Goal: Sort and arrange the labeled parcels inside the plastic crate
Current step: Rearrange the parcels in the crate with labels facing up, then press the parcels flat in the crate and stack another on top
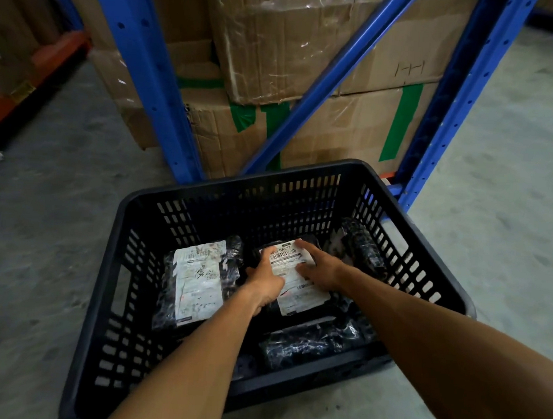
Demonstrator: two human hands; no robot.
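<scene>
A head-worn camera looks down into a black slotted plastic crate (422, 278) that fills the lower centre of the frame and sits on a grey concrete floor (43, 229). Both bare forearms reach in from the bottom edge.

The hands meet on one parcel (296, 290) in the middle of the crate, a dark plastic-wrapped packet with a white barcode label facing up. The left hand (265, 280) curls around the parcel's left edge, thumb on top of the label. The right hand (320, 271) lies on the label's right side with fingers spread and partly flat, pressing rather than gripping tightly. Holding both edges this way probably keeps the packet square and the label readable while it is settled into place.

A second parcel (198, 279) lies flat at centre left, label up, just beside the held one, which suggests a row is being built with labels all showing. A third parcel (313, 345) lies at the near side, lower centre, with no label visible. A fourth parcel (363, 246) leans against the crate's right wall at centre right, also dark side out. These two likely await turning and placing.

Beyond the crate, in the upper frame, blue rack posts (153, 90) stand before stacked cardboard boxes (277, 49) patched with green tape.
</scene>
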